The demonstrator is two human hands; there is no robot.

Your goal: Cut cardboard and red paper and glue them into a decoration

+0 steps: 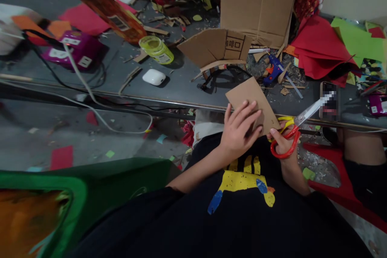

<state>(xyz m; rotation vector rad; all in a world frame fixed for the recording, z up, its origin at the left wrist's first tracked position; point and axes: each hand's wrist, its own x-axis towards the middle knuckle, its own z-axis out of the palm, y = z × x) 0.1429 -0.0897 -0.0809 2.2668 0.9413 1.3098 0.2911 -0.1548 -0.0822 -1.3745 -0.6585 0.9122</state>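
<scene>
Spread fingers of the left hand (237, 133) press a cardboard piece (252, 90) slanting lengthwise toward the right hand (284, 142), whose curled fingers hold scissors (300, 118) at its lower corner.

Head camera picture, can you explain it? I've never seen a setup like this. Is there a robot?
No robot here, just a person's bare hands. There is only one view: the camera is worn on their head and looks forward and down.

The left hand lies with fingers spread on a small cardboard piece. The right hand holds scissors by the card's lower corner.

On the grey table are a blue glue gun, a yellowish jar, a small white case, red sheets and cardboard scraps.
</scene>
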